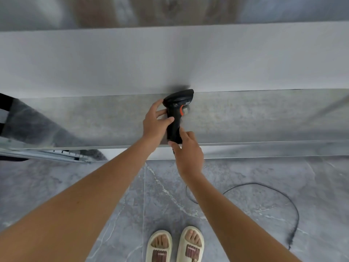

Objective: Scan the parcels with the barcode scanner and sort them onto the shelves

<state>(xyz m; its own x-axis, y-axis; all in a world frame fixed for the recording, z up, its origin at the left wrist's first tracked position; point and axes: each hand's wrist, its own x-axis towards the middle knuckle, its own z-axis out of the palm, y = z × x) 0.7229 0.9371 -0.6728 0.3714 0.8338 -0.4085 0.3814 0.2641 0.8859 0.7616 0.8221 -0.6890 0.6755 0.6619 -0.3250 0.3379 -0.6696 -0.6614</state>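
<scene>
Readying the scanner (176, 114) over the table (132, 61): left hand (154, 122) gripping its handle, right hand (187, 150) pinching its base. Next, probably finding a parcel; none in view.

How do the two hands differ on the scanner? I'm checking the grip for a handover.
The left hand holds the scanner high on its handle, just under the head, with fingers curled round it; the right hand pinches the handle's bottom end. The left comes in from the side, the right from below. Both touch the same black handle.
</scene>
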